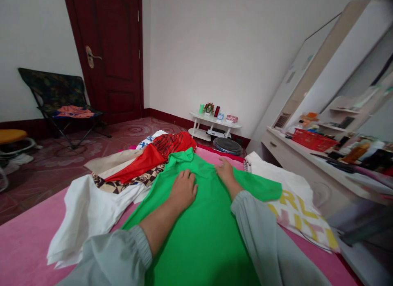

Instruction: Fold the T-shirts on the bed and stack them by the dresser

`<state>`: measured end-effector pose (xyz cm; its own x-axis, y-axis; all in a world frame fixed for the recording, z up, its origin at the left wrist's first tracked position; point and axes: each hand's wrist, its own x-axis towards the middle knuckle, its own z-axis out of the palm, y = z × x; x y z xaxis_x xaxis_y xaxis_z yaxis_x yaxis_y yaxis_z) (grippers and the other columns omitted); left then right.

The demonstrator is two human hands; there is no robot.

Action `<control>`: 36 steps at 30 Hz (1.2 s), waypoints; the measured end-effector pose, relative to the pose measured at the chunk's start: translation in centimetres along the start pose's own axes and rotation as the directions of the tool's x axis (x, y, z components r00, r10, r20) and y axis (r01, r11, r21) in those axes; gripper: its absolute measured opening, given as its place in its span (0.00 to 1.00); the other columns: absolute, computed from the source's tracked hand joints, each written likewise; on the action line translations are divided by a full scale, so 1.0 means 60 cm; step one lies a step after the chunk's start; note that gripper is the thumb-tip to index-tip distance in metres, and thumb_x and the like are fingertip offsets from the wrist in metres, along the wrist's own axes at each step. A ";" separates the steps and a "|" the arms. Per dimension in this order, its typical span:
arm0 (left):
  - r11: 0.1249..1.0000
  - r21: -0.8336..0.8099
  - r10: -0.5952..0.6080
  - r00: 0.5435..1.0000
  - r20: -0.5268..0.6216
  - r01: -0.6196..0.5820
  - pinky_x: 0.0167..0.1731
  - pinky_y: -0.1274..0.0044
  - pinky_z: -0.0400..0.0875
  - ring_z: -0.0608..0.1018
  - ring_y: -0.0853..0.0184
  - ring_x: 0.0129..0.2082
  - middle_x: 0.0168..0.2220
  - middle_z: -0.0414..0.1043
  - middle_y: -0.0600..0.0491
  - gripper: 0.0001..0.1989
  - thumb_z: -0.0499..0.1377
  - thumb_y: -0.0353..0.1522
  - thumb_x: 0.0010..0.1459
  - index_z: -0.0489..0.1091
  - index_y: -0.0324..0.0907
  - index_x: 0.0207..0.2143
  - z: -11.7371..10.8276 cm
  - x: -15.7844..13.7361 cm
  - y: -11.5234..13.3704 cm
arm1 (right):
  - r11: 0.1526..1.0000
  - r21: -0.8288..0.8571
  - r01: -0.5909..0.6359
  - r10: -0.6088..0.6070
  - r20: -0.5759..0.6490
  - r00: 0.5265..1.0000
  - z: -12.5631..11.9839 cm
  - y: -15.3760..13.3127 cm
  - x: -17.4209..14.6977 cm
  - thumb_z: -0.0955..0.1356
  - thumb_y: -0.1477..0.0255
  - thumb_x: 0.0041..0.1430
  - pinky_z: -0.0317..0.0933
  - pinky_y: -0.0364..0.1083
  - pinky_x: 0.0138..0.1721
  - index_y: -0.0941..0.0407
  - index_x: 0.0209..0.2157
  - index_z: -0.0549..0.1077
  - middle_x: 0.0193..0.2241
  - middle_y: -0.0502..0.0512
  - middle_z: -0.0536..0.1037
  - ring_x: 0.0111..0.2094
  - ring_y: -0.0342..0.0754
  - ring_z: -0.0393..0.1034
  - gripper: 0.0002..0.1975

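A green T-shirt (208,228) lies spread out in front of me, with its collar toward the far end and one sleeve reaching to the right. My left hand (184,189) rests palm down on its upper left part, fingers laid on the cloth. Near the right shoulder, my right hand (226,172) touches the fabric with its fingers apart. Neither hand visibly grips anything. The shirt's left sleeve is partly folded or hidden. My forearms cover parts of the shirt's sides.
Pink bedding (27,232) lies under the clothes. To the left are a white garment (89,212), a red garment (175,144) and a beige one (113,161). A white shirt with yellow letters (294,196) lies right, beside a dresser (288,150) holding a red basket (315,139).
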<state>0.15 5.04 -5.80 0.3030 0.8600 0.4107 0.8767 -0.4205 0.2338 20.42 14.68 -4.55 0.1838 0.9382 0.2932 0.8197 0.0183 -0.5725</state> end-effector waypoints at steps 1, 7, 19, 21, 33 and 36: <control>1.000 0.007 0.001 1.000 -0.001 -0.001 0.48 0.67 0.63 0.66 0.58 0.47 0.45 0.63 0.45 0.11 0.52 0.35 0.60 0.65 0.39 0.42 0.000 0.001 0.000 | 0.999 0.032 -0.010 0.010 0.021 1.000 0.017 -0.009 0.008 0.64 0.77 0.55 0.64 0.41 0.32 0.64 0.58 0.60 0.27 0.53 0.78 0.26 0.44 0.71 0.28; 1.000 0.026 0.003 1.000 0.011 -0.003 0.47 0.66 0.64 0.66 0.57 0.47 0.45 0.63 0.44 0.11 0.52 0.35 0.61 0.65 0.39 0.42 -0.001 0.001 0.001 | 0.989 0.114 -0.090 0.065 0.206 0.976 0.087 -0.046 0.044 0.70 0.67 0.53 0.62 0.42 0.27 0.61 0.59 0.60 0.19 0.49 0.75 0.21 0.46 0.70 0.33; 0.998 -0.055 0.016 0.995 0.098 -0.011 0.61 0.56 0.45 0.47 0.51 0.66 0.67 0.44 0.47 0.29 0.47 0.47 0.62 0.54 0.47 0.62 0.022 0.003 -0.012 | 0.944 0.328 0.029 -0.060 0.083 0.995 0.069 -0.073 0.000 0.62 0.73 0.60 0.65 0.44 0.46 0.59 0.55 0.61 0.52 0.63 0.72 0.50 0.46 0.70 0.21; 0.999 -0.036 -0.021 0.992 0.126 0.026 0.61 0.55 0.42 0.46 0.51 0.66 0.67 0.43 0.47 0.31 0.45 0.49 0.62 0.53 0.47 0.63 0.028 0.003 -0.013 | 0.950 0.278 0.144 -0.163 0.046 0.986 0.041 -0.068 -0.029 0.63 0.70 0.60 0.58 0.48 0.54 0.58 0.57 0.60 0.57 0.62 0.67 0.56 0.49 0.63 0.24; 0.988 -0.013 -0.153 0.979 0.136 0.156 0.60 0.54 0.42 0.47 0.49 0.66 0.67 0.43 0.46 0.38 0.46 0.54 0.57 0.45 0.48 0.66 0.024 0.004 -0.012 | 0.813 -0.582 -0.025 0.226 0.276 0.934 -0.049 0.063 -0.068 0.54 0.53 0.64 0.42 0.65 0.60 0.62 0.65 0.49 0.66 0.66 0.45 0.66 0.60 0.40 0.36; 0.986 -0.011 -0.166 0.976 0.142 0.169 0.59 0.53 0.42 0.48 0.49 0.66 0.67 0.43 0.46 0.37 0.45 0.54 0.57 0.48 0.49 0.65 0.024 0.006 -0.011 | 0.822 -0.568 0.050 0.086 0.210 0.974 -0.054 0.021 -0.114 0.58 0.55 0.62 0.42 0.67 0.59 0.61 0.65 0.50 0.66 0.68 0.45 0.66 0.62 0.39 0.35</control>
<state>0.23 6.05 -7.05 0.2036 0.9500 0.2366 0.9112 -0.2722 0.3092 21.98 7.15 -4.81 0.1355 0.9879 0.0759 0.9907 -0.1343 -0.0212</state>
